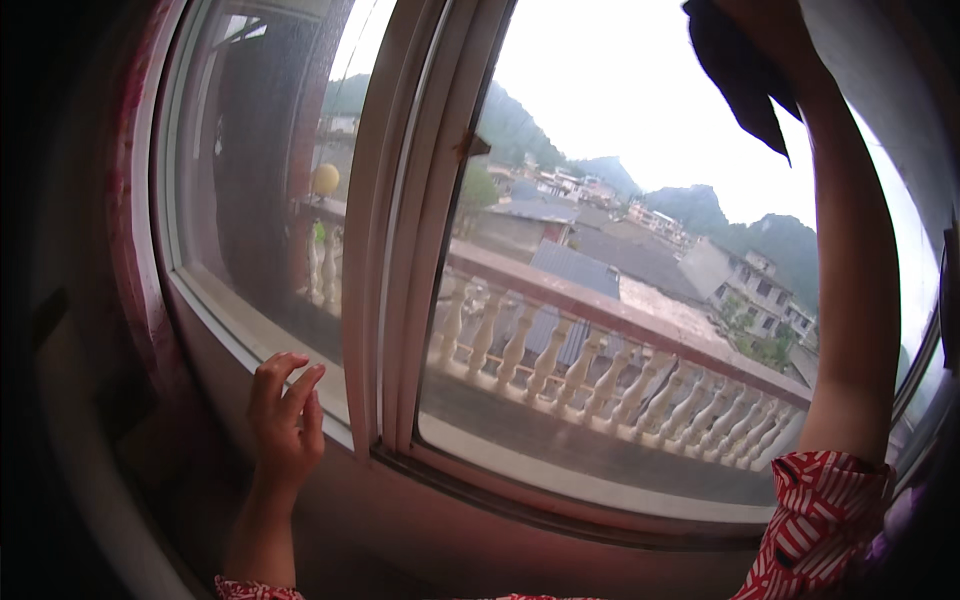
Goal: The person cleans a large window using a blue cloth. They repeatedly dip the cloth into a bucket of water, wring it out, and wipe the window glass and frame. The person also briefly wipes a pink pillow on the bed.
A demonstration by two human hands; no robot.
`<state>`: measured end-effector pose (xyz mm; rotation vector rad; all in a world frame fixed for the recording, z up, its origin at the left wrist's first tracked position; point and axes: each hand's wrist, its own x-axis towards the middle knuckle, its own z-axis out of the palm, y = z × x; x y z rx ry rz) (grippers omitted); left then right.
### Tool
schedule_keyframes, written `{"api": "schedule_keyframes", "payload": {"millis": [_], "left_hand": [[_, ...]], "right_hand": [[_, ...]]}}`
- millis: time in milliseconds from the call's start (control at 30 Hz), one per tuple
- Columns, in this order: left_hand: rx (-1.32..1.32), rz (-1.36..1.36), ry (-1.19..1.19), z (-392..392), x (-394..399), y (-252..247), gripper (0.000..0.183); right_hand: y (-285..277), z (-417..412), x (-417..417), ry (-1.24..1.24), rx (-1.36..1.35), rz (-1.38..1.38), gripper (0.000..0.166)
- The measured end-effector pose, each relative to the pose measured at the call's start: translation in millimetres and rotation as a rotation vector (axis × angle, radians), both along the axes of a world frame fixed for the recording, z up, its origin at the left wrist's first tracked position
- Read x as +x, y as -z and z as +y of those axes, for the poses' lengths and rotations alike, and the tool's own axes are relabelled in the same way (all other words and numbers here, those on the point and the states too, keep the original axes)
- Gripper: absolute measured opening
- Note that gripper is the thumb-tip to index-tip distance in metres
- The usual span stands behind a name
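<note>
My right hand [765, 26] is raised high at the upper right, pressing a dark cloth [731, 75] near the top of a sliding window's glass pane [600, 172]; part of the hand is cut off by the picture's top edge. Two pointed corners of the cloth hang down. Lower left, my left hand [289, 409] is empty, its fingers slightly curled and apart, in front of the lower window frame [330, 427]. Whether its fingertips touch the frame I cannot tell.
A brown vertical window frame [375, 225] divides two panes, with a small latch [474, 145] on it. A reddish curtain [135, 225] hangs at the left. Beyond the glass stand a balcony balustrade [577, 300], houses and hills. Something purple [900, 517] lies at the right edge.
</note>
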<state>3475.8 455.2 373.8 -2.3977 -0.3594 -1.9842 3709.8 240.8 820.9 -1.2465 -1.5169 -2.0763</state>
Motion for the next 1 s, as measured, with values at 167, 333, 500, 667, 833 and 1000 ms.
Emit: {"api": "schedule_keyframes", "payload": {"millis": [167,333,500,667,833,1000], "left_hand": [[-0.057,0.040,0.029,1,-4,28,0.026],[-0.162,0.095,-0.161,31,-71,58,0.027],[-0.249,0.018,-0.080,43,-67,65,0.027],[-0.199,0.100,-0.062,44,-55,81,0.025],[-0.134,0.160,-0.183,50,-71,80,0.021],[-0.155,0.169,-0.247,45,-63,85,0.021]], "right_hand": [[71,31,13,0.135,0.007,-0.053,0.036],[231,52,-16,0.067,-0.006,0.071,0.042],[394,89,-50,0.274,-0.507,0.304,0.057],[453,74,-41,0.117,-0.649,0.072,0.045],[444,30,-26,-0.013,-0.492,0.143,0.040],[397,-97,32,0.143,-0.262,0.191,0.059]]}}
